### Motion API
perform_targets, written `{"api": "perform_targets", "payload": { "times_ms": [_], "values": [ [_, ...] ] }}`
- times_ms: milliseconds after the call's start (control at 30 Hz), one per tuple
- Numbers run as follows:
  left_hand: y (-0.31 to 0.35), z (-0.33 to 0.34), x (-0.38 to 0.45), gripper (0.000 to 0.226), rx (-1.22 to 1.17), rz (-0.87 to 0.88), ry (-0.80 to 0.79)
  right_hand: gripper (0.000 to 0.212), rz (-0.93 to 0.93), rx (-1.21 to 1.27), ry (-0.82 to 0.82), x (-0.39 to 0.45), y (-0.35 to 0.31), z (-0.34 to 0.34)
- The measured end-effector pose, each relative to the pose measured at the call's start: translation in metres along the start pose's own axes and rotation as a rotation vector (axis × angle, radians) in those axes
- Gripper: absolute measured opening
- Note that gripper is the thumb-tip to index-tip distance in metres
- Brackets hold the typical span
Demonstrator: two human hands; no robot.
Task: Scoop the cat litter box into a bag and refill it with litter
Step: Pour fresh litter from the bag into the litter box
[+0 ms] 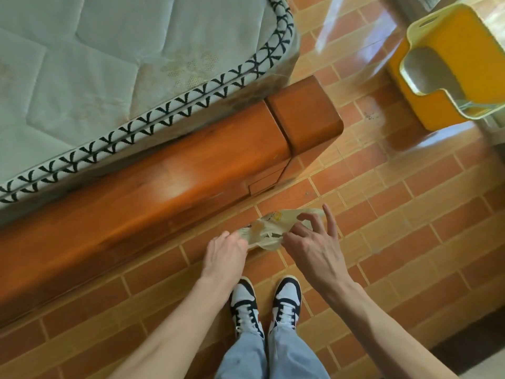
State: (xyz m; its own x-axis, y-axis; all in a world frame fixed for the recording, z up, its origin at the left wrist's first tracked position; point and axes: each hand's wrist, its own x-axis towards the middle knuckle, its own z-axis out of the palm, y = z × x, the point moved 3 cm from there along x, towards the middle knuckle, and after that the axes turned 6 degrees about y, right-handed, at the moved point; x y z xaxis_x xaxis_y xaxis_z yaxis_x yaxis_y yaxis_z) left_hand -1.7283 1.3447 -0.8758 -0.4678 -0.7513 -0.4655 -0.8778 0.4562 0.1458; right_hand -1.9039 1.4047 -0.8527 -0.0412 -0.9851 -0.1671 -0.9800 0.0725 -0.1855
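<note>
Pinching one end of a crumpled clear plastic bag (269, 228), the left hand (225, 253) curls its fingers round the film. Just beside it, the right hand (311, 242) grips the other end, index finger straight. Well beyond and right of that hand stands the yellow litter box (448, 69).

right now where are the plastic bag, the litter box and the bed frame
plastic bag (269, 228), head view, crumpled middle between both hands
litter box (448, 61), head view, yellow outer wall
bed frame (164, 192), head view, wooden side rail
</note>
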Motion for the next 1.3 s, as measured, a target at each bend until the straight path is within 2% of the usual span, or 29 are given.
{"api": "perform_targets", "payload": {
  "times_ms": [233,367,467,567,667,900,1067,1300],
  "values": [
    [0.04,-0.027,0.006,0.023,-0.03,0.177,0.106,0.009,0.16,0.013,0.109,-0.016,0.032,-0.017],
    [0.061,-0.043,0.006,0.02,-0.03,0.25,0.095,0.013,0.14,0.031,0.117,-0.029,0.054,-0.023],
    [0.078,-0.059,0.007,0.006,0.03,0.318,0.073,0.012,0.103,0.016,0.142,-0.037,0.072,-0.033],
    [0.095,-0.072,0.012,0.023,0.066,0.385,0.122,0.011,0.064,-0.015,0.177,-0.041,0.091,-0.049],
    [0.119,-0.091,0.018,0.028,0.075,0.44,0.165,0.014,0.03,0.012,0.202,-0.048,0.113,-0.064],
    [0.18,-0.12,0.035,0.031,0.105,0.521,0.209,0.02,0.046,0.173,0.159,-0.078,0.185,-0.091],
    [0.231,-0.138,0.052,0.037,0.127,0.6,0.243,0.015,0.033,0.144,0.204,-0.092,0.234,-0.102],
    [0.283,-0.147,0.09,0.03,0.14,0.627,0.247,0.006,0.131,0.165,0.306,-0.094,0.294,-0.119]
  ]
}}
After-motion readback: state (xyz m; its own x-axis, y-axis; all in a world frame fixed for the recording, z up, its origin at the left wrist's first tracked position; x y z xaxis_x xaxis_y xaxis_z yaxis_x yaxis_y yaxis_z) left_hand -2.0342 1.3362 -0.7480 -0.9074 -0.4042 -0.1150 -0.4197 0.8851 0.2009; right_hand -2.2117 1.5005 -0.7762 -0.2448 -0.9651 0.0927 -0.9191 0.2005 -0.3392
